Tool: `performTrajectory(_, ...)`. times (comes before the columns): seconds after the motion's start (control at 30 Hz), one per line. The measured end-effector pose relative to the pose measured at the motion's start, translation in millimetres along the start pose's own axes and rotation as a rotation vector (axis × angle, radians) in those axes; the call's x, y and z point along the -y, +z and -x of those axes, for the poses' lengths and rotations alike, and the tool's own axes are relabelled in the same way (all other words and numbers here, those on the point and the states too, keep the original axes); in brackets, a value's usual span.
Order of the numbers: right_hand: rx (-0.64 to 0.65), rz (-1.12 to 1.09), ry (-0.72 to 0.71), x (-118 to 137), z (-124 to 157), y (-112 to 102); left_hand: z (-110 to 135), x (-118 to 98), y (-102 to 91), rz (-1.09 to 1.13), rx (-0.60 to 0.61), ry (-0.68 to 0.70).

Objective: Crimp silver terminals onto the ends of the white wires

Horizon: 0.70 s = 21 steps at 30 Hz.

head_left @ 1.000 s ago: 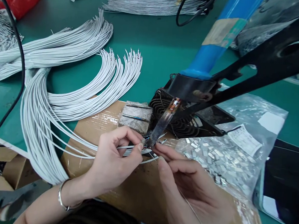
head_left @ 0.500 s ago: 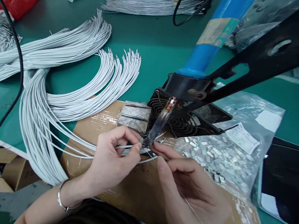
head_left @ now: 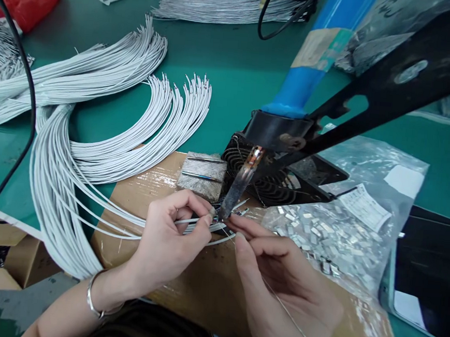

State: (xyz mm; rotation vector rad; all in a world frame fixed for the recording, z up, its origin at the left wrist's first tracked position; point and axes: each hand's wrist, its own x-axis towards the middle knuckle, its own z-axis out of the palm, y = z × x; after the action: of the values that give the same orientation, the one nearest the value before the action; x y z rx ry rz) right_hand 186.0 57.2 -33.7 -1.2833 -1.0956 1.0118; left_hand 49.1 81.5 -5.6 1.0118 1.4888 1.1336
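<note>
inspection at the near edge of the green desk: the left hand, a silver bangle at its wrist, is clenched on a few long white insulated wires, pinching them between thumb and forefinger; the right hand is closed around a thin pale strand, its fingertips reaching in beside the wire ends; those ends sit directly under a scorched metal iron tip, at or touching it, though the exact contact is too small to tell; progress, as far as can be judged: only this small group of wires is at the tip, while the large curved bundle of white wires lies to the left, its far ends loose; a clear plastic bag of small silver metal pieces, at right, appears well filled; no finished item can be identified; against the earlier frames, the hands keep nearly the same pose; the whole scene sits slightly shifted in view; no bundle appears moved.
</note>
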Motion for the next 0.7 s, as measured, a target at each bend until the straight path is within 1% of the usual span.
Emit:
performTrajectory(0.23, -0.020, -0.020, -0.016, 1.9, -0.4, 2.0, 0.7, -3.1, -0.8, -0.005, 0.007, -0.003)
performTrajectory(0.33, -0.019, -0.024, -0.002, 2.5, 0.8, 1.9, 1.4, -3.4, -1.0, -0.004, 0.006, -0.008)
performTrajectory(0.5, -0.057, 0.000, 0.012, 4.2, 2.1, 2.3, 2.1, -2.4, -1.2, 0.002, 0.013, -0.006)
performTrajectory(0.7, -0.041, -0.015, 0.002, 3.6, 1.0, 3.8, 1.9, -1.5, -1.4, -0.002, 0.015, -0.010)
